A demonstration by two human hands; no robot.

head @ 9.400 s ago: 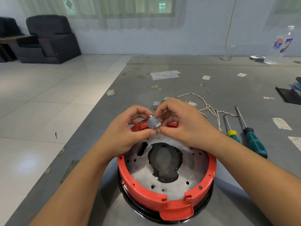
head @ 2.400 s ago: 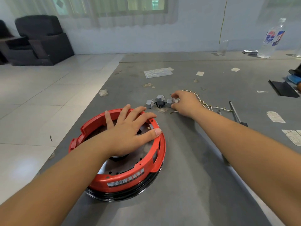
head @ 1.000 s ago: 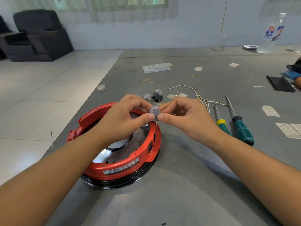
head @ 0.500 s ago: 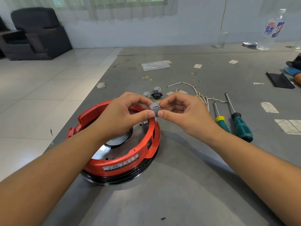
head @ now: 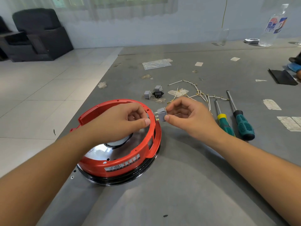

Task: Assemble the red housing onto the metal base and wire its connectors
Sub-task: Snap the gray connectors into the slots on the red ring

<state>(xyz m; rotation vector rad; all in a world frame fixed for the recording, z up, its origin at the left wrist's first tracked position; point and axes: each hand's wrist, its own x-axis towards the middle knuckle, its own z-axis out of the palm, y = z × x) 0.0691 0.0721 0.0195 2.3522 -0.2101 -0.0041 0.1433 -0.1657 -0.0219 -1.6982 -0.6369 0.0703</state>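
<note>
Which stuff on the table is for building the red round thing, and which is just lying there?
For the job:
red housing
metal base
grey connector pinched by the right hand
spare grey connectors
wires
left hand at the housing rim

Just lying about:
two screwdrivers, untouched
water bottle
plastic bag
paper scraps

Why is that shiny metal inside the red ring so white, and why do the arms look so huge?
Head view: window light glares off the metal base inside the red housing; the wide-angle lens stretches the near forearms; the far bottle looks soft and tilted.
</note>
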